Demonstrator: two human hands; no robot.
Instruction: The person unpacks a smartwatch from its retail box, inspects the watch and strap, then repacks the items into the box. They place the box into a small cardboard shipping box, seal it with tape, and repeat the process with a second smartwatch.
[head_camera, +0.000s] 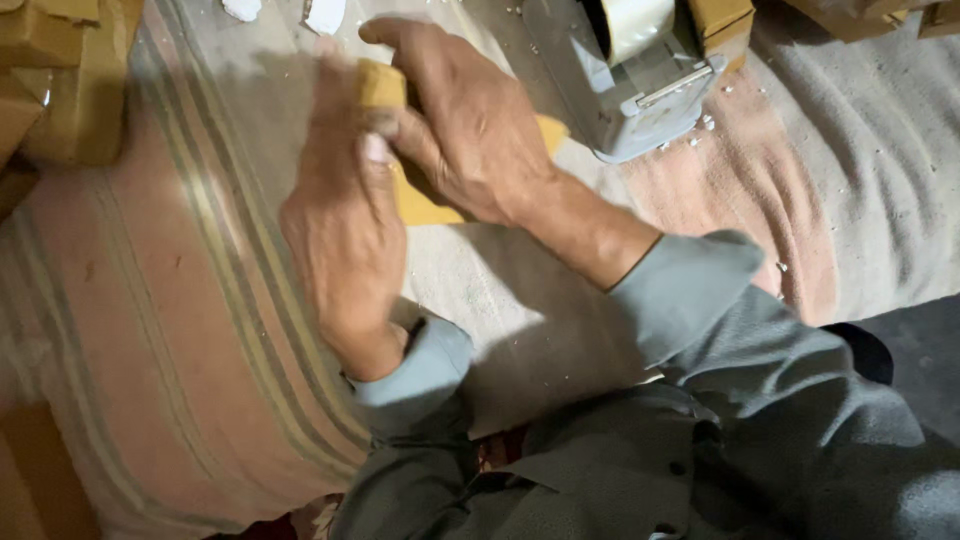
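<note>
My left hand (340, 220) and my right hand (465, 120) are both closed on a small flat piece of tan cardboard (420, 205), held just above a striped pink and beige cloth (190, 300). The left thumb presses on the folded upper corner of the cardboard (381, 84). My right hand lies over the middle of the piece and hides most of it. Both wrists wear grey sleeves.
A grey desktop tape dispenser (625, 85) with a roll of clear tape (632, 22) stands just beyond my right hand. Brown cardboard boxes (70, 85) are stacked at the far left and along the top right. White scraps (325, 14) lie at the top edge.
</note>
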